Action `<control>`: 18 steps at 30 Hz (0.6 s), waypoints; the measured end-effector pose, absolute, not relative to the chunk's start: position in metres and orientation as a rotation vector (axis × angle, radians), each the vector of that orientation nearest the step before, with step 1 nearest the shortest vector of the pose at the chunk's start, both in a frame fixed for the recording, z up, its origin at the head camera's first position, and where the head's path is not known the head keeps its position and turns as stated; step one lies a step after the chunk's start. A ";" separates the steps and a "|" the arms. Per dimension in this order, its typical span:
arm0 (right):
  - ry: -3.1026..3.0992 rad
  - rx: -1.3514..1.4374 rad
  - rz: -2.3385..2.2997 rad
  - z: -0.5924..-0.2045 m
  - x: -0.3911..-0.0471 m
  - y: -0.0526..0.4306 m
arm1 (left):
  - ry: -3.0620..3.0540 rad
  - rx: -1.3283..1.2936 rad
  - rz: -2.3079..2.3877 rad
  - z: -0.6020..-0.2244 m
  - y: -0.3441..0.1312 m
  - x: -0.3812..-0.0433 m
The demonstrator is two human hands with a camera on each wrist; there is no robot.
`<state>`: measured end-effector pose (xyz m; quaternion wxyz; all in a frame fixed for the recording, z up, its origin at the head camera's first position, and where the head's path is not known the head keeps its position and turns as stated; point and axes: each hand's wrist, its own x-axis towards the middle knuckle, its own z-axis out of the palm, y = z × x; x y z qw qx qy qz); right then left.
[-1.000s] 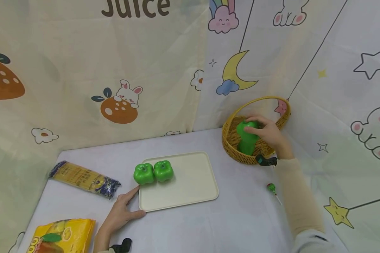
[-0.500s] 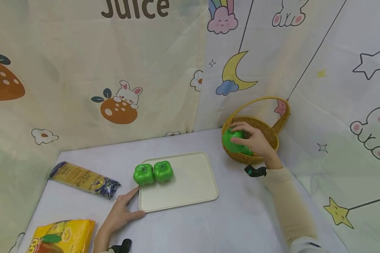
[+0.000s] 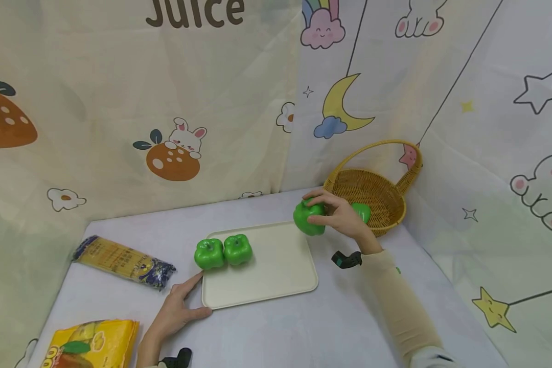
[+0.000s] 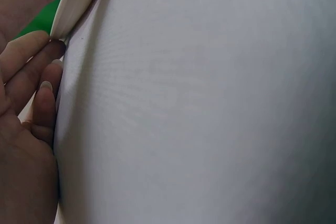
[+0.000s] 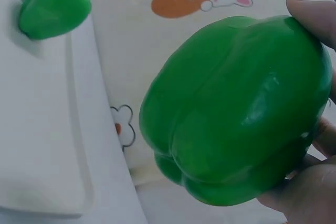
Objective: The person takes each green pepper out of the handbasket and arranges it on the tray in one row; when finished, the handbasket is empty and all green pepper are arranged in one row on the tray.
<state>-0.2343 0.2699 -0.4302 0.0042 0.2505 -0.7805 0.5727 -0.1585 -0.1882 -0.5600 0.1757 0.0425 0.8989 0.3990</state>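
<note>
My right hand (image 3: 342, 219) grips a green bell pepper (image 3: 307, 219) between thumb and fingers, over the back right corner of a cream tray (image 3: 276, 266). In the right wrist view this pepper (image 5: 236, 108) fills the middle, its lobed end turned toward the tray. Two more green peppers, a left one (image 3: 209, 254) and a right one (image 3: 237, 249), sit side by side at the tray's back left. My left hand (image 3: 175, 309) touches the tray's left edge with spread thumb and forefinger; in the left wrist view its fingertips (image 4: 44, 40) meet the rim.
A wicker basket (image 3: 386, 204) with a tall handle stands at the back right, a green pepper (image 3: 362, 211) inside it, partly behind my hand. At the left lie a pack of noodles (image 3: 124, 260) and a yellow fruit-printed bag (image 3: 92, 345). Printed cloth (image 3: 239, 112) hangs behind the table.
My right hand has lifted the bell pepper out of the basket and carried it left to the tray's back right corner. The sleeve now covers most of the lollipop. My left hand stays put.
</note>
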 end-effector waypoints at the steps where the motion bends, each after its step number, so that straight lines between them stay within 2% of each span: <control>1: -2.443 0.801 1.800 -0.432 -0.235 0.267 | 2.544 0.124 1.129 -0.560 -0.188 -0.159; 18: -2.466 0.840 1.873 -0.464 -0.243 0.214 | 2.551 0.148 1.136 -0.564 -0.191 -0.160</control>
